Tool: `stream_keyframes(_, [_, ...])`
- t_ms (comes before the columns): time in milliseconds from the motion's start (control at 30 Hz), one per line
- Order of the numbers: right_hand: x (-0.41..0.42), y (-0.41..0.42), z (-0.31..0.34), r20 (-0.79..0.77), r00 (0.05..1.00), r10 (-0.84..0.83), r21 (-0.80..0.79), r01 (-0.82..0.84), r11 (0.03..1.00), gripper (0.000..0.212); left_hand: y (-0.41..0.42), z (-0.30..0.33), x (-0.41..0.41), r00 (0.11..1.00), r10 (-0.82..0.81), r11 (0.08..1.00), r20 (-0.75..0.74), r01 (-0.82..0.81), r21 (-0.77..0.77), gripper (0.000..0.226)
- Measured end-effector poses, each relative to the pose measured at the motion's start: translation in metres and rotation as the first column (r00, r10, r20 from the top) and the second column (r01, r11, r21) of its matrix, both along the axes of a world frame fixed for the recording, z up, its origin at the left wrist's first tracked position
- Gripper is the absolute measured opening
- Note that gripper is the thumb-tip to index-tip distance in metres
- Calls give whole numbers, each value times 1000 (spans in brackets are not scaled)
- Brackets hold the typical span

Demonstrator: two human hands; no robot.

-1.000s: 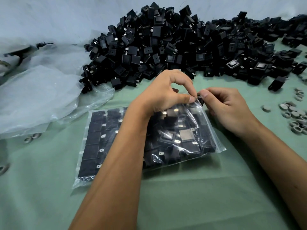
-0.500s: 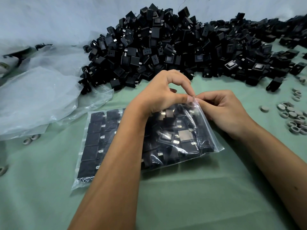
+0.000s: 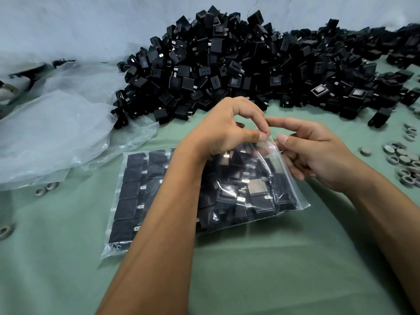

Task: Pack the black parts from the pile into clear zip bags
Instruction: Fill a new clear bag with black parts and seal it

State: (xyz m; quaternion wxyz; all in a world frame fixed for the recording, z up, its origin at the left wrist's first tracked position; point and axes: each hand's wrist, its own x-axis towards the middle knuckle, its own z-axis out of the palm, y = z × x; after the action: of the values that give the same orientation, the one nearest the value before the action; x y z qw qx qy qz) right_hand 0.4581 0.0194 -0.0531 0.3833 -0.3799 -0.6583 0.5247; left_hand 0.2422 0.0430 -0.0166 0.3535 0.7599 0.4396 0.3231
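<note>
Pinching zip bag (image 3: 268,169) corner, left hand (image 3: 227,128); right hand's (image 3: 318,153) grip partly hidden.

Zip bag (image 3: 284,178): clear shiny plastic, wrinkly. Black parts (image 3: 227,64): dull plastic, small shiny metal tabs. Table cover (image 3: 250,269): soft green cloth, matt. Far-left loose bags (image 3: 56,123): thin cloudy plastic.
</note>
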Motion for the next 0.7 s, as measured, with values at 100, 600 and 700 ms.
stream_keyframes(100, [-3, -5, 0, -16, 992, 128, 29, -127, 991, 39, 0, -1, 0, 1000, 0, 1000, 1, 0, 7, 9])
stream_keyframes(600, [-33, 108, -7, 698, 517, -496, 523, 105, 846, 45, 5, -5, -1, 1000, -25, 1000, 0, 25, 9, 8])
stream_keyframes(700, [-40, 120, -10, 765, 445, -465, 506, 31, 862, 39, 5, -6, -3, 1000, -21, 1000, 0, 21, 4, 8])
